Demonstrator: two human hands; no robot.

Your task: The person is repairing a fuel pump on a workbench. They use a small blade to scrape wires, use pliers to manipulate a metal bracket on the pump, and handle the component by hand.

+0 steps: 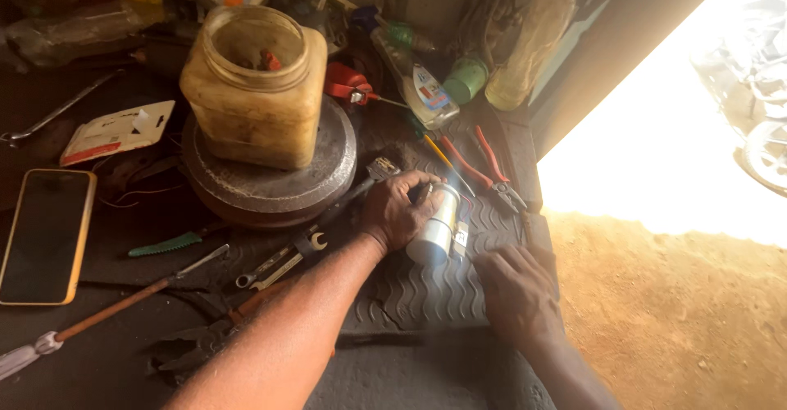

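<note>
My left hand point(399, 210) grips a small silver metal cylinder point(435, 228) lying on a ribbed black rubber mat point(426, 295). A small flat piece with a white label point(460, 239) sticks out on the cylinder's right side. My right hand point(515, 289) rests just to the right and nearer me, fingers curled down on the mat, touching or almost touching that piece. Whether it holds anything is hidden.
A grimy plastic jar point(256, 82) stands on a round metal disc point(270, 176). Red-handled pliers point(490, 168), wrenches point(283, 261), a screwdriver point(106, 312), a phone point(43, 234) and bottles point(422, 82) crowd the bench. Sunlit dirt ground point(680, 312) lies right of the bench edge.
</note>
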